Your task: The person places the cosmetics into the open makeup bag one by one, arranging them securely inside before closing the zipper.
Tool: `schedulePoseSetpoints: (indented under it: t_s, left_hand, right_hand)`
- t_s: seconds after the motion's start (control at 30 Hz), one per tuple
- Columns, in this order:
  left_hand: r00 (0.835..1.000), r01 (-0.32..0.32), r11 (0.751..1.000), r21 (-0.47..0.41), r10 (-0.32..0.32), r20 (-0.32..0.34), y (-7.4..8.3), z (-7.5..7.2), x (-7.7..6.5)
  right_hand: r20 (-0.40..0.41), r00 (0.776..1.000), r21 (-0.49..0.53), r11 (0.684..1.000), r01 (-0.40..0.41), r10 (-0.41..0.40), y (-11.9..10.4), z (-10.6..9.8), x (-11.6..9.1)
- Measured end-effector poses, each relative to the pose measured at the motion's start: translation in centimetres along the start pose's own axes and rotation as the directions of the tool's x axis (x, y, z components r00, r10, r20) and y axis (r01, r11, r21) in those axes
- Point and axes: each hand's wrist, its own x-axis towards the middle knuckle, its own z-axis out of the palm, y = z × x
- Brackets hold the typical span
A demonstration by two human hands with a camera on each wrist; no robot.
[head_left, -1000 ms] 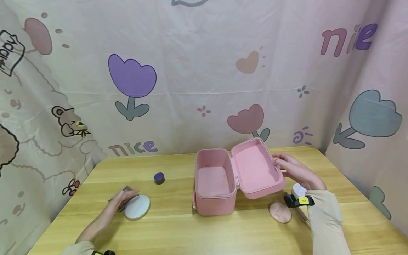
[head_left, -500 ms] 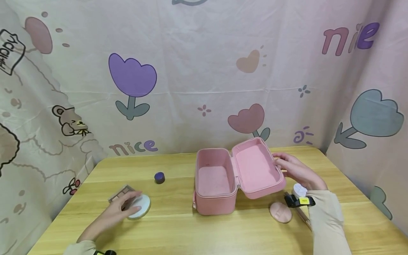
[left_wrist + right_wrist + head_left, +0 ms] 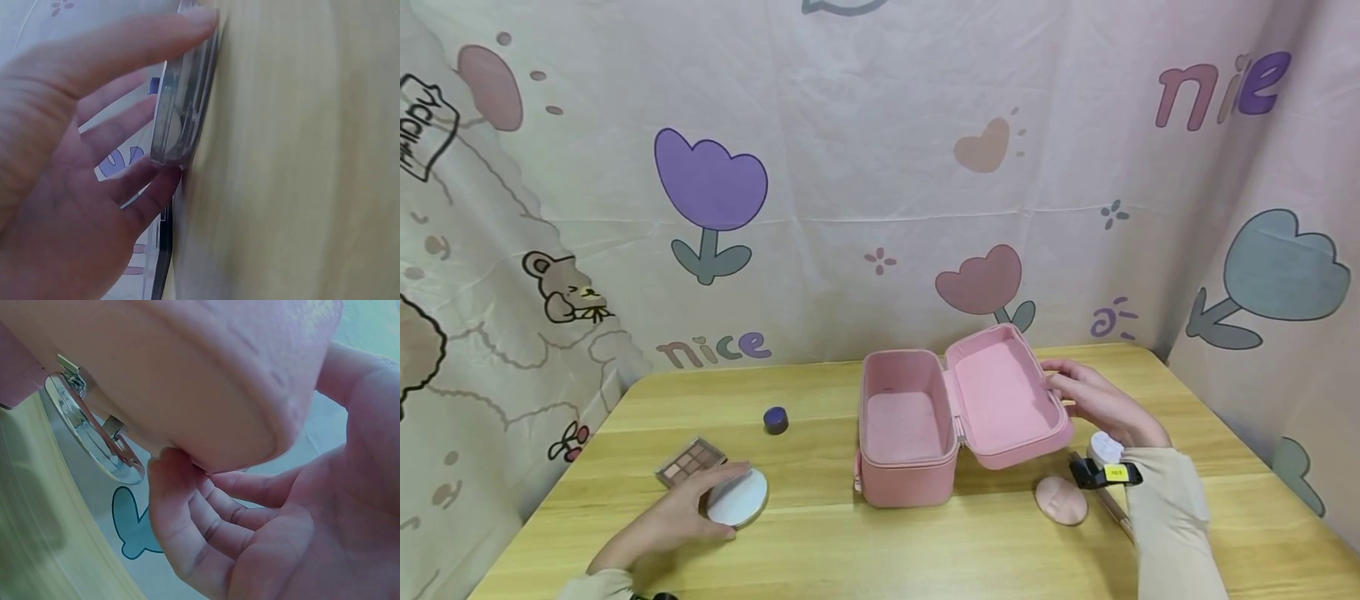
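My left hand [image 3: 681, 512] grips a round white-topped compact [image 3: 741, 497] at the table's left, thumb on the near side and fingers on the far side. In the left wrist view, the compact's clear side [image 3: 181, 119] stands between thumb and fingers, right at the tabletop. An eyeshadow palette [image 3: 692, 461] lies just behind that hand. A pink cosmetic case [image 3: 907, 486] stands open at the centre, its inside bare. Its lid [image 3: 1003, 392] is swung to the right, and my right hand [image 3: 1097, 400] holds the outer edge, the fingers curled under it in the right wrist view.
A small purple jar [image 3: 776, 420] stands behind the compact. Right of the case lie a round pink puff [image 3: 1062, 501], a brush [image 3: 1116, 512] and a small white round item [image 3: 1105, 448], partly covered by the right wrist. A patterned curtain [image 3: 850, 167] hangs behind the table.
The left hand has moved from above the palette onto the compact, taken hold of it and shifted it slightly right and nearer. The palette is now uncovered. Right hand and lid have stayed put.
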Motion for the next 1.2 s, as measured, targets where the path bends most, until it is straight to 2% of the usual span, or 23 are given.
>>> schedulePoseSetpoints:
  t_s: [0.2,0.27,0.43,0.53,0.83,1.2]
  left_hand:
    - [1.0,0.006,1.0,-0.001,-0.006,0.001,0.14,0.08,0.18]
    - [1.0,0.007,1.0,0.028,-0.007,-0.003,0.12,0.12,0.24]
    - [0.999,-0.03,0.998,0.051,0.032,-0.028,0.14,0.25,0.29]
    - [0.999,-0.038,0.999,0.029,0.039,-0.034,0.18,0.32,0.39]
    - [0.996,-0.014,1.0,0.009,0.015,-0.086,0.24,0.57,0.2]
    - [0.996,0.046,0.999,0.02,-0.044,-0.075,0.9,0.7,0.14]
  right_hand:
    - [-0.003,1.0,0.003,1.0,-0.004,0.004,0.14,0.04,-0.09]
    - [-0.002,1.0,0.005,1.0,-0.003,0.003,0.19,0.02,-0.11]
    - [0.001,1.0,0.013,1.0,0.002,-0.002,0.3,-0.05,-0.13]
    - [-0.001,1.0,0.013,1.0,0.005,-0.005,0.26,-0.12,-0.16]
    - [0.003,1.0,0.015,1.0,0.008,-0.008,0.04,-0.09,-0.01]
    - [-0.002,1.0,-0.003,1.0,-0.009,0.009,0.02,-0.14,0.16]
